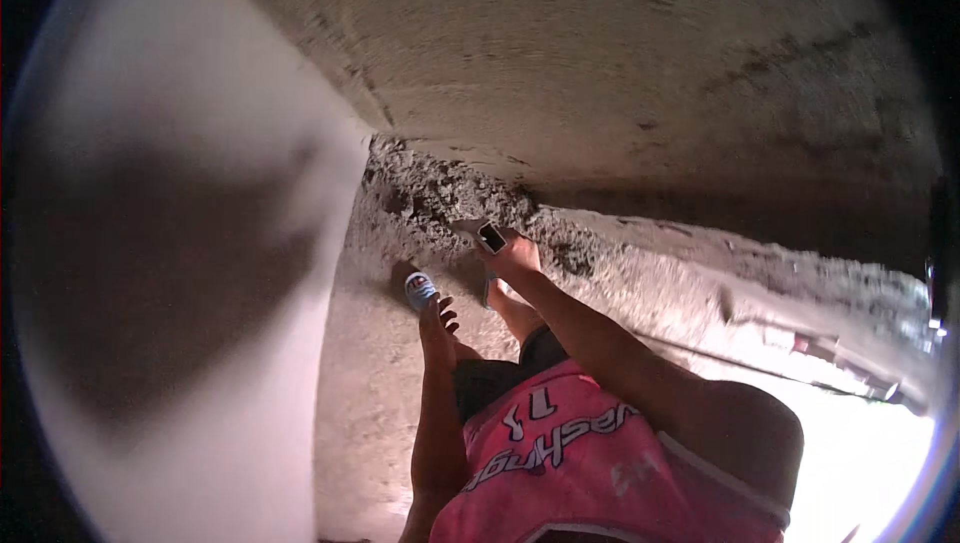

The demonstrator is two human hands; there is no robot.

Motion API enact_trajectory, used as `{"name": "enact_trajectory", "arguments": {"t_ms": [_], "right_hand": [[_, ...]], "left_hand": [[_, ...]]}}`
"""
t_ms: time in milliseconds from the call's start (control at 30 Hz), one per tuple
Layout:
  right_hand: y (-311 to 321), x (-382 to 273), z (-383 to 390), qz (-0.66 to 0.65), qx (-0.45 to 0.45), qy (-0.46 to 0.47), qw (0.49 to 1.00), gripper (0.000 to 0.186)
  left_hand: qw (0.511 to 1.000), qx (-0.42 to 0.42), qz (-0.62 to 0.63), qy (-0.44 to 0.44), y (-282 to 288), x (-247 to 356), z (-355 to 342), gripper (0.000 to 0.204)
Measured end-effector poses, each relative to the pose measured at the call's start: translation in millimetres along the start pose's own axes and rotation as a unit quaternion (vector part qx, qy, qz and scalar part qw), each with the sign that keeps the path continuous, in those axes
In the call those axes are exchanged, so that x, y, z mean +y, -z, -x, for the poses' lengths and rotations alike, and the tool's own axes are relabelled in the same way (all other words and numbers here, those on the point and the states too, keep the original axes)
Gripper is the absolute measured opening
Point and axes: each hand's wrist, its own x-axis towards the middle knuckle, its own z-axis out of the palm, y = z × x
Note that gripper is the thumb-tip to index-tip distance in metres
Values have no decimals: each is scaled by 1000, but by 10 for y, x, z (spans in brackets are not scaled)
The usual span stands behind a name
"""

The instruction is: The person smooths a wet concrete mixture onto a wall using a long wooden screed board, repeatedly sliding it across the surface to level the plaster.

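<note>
My right hand [514,255] is reached out low in front of me, closed around a small object with a dark rectangular face and a pale rim [491,237]. Its exact kind is unclear. Just past that hand lies a heap of grey, crumbly mortar or rubble [440,188] along the foot of the wall. My left hand [440,316] hangs down with its fingers apart and nothing in them. It overlaps the view of my blue and white sandal [420,289].
A rough grey-brown plastered wall [600,73] rises ahead, meeting a smooth pale wall [200,73] with a large shadow on my left. Dusty ground [370,393] lies under my feet. Along a ledge [700,243] to the right runs a dark rod or cable [740,368] beside bright light.
</note>
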Motion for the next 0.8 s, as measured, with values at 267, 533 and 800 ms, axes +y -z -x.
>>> {"name": "enact_trajectory", "arguments": {"t_ms": [267, 533, 800], "right_hand": [[489, -286, 473, -80, 129, -91, 984, 62], [647, 604, 1424, -545, 171, -221, 791, 29], [471, 1340, 2162, -754, 143, -258, 588, 36]], "left_hand": [[987, -69, -143, 36, 77, 833, -131, 34], [980, -6, -72, 186, 629, 1236, -721, 74], [980, -134, -75, 126, -107, 1868, -181, 37]]}}
